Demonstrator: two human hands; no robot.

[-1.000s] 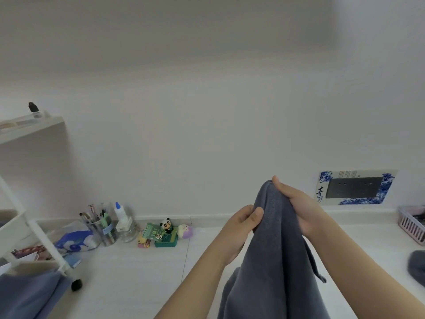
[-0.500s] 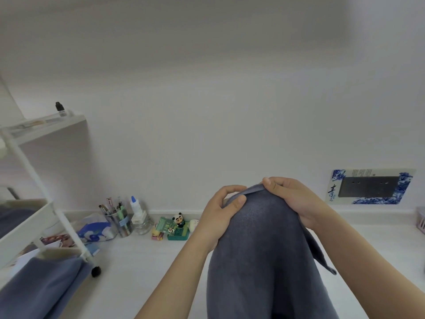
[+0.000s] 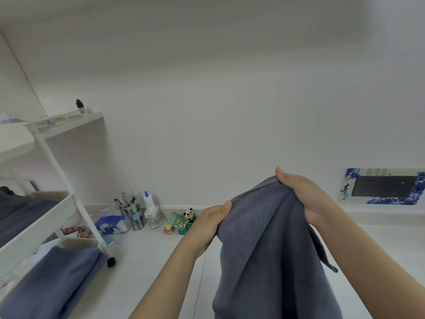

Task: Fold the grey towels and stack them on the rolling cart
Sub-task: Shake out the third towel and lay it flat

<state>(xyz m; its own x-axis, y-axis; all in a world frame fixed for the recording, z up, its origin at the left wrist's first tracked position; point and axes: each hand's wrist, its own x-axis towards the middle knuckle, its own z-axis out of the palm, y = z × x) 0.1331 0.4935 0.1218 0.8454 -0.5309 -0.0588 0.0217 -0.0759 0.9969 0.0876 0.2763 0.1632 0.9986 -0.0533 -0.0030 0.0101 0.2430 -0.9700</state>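
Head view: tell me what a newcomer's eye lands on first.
First, the grey towel held up in the foreground, gripped at its top edge by the left hand and right hand. Next, the white rolling cart at the left with grey towels on its shelves, then the colourful clutter of pens and toys along the wall.

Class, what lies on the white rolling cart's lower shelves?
Grey towels lie on the white rolling cart's bottom shelf, more grey cloth on the middle one. The shelf walls hide what lies beneath.
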